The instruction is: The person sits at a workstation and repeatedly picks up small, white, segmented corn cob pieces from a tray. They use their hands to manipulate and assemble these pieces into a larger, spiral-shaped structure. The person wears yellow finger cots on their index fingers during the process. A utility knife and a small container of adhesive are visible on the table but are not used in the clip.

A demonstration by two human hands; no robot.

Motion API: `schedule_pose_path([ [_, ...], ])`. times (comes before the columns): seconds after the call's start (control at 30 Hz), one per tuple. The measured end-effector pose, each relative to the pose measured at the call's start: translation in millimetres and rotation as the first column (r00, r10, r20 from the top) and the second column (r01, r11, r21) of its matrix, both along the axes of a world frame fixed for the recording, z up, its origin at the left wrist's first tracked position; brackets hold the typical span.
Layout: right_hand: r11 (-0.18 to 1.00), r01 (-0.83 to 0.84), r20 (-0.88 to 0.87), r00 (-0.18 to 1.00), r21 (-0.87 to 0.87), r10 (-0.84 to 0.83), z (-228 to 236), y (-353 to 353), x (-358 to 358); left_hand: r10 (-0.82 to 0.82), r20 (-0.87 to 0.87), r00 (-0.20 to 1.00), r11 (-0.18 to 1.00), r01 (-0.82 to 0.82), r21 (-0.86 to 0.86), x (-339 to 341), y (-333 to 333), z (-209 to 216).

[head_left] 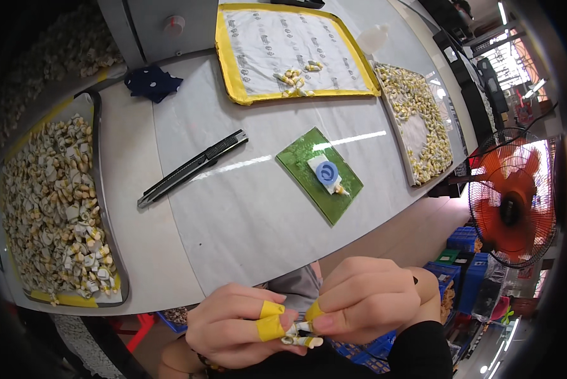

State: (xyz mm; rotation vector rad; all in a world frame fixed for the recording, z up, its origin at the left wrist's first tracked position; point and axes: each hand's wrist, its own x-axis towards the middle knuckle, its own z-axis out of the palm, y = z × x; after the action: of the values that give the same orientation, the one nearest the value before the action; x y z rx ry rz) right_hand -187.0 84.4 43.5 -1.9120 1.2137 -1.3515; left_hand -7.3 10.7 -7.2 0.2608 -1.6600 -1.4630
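Observation:
Just beyond the table's near edge, my left hand [236,322] and my right hand [369,297] meet with fingers closed. Between their fingertips are small white-and-yellow pieces [302,340], with a dark spot showing; their exact kind is too small to make out. Yellow tape wraps some fingertips on both hands. On the table ahead lies a green square plate [305,146] bearing a white pad, a round blue item [327,173] and one small white-and-yellow piece [341,189]. A black utility knife [195,167] rests to the left of the plate.
At left stands a tray heaped with similar pieces [59,208]. A yellow-rimmed tray [233,85] at the back carries several, and another tray [410,151] at right holds many. A dark blue cloth [152,83], a white bottle [373,39] and an orange fan [511,202] are also around.

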Motion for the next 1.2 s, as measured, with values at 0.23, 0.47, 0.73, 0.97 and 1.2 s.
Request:
schedule_pose_path([
  [0.23,0.994,-0.046,-0.025,0.998,0.103,0.049,6.2,-4.3,0.4,-0.032,0.076,0.997,0.993,0.04,-0.109,5.0,-7.0,8.8],
  [0.47,0.993,-0.024,0.033,0.999,0.119,0.02,5.7,-3.4,3.3,-0.058,0.061,0.996,0.988,0.066,-0.139,4.6,-9.9,9.0],
  [0.73,0.991,-0.015,-0.064,0.998,0.13,0.024,10.7,-2.0,2.7,-0.02,0.067,0.998,0.993,0.027,-0.118,3.4,-3.8,4.7],
  [0.97,0.991,0.13,-0.08,0.989,0.022,-0.128,4.1,3.1,11.7,0.014,0.116,0.993,0.985,0.006,-0.17,4.5,-2.3,3.9],
  [1.2,0.981,-0.072,0.151,0.988,0.181,0.044,6.8,-12.1,-5.8,-0.299,-0.282,0.912,0.603,0.409,0.685,5.3,5.6,-6.1],
])
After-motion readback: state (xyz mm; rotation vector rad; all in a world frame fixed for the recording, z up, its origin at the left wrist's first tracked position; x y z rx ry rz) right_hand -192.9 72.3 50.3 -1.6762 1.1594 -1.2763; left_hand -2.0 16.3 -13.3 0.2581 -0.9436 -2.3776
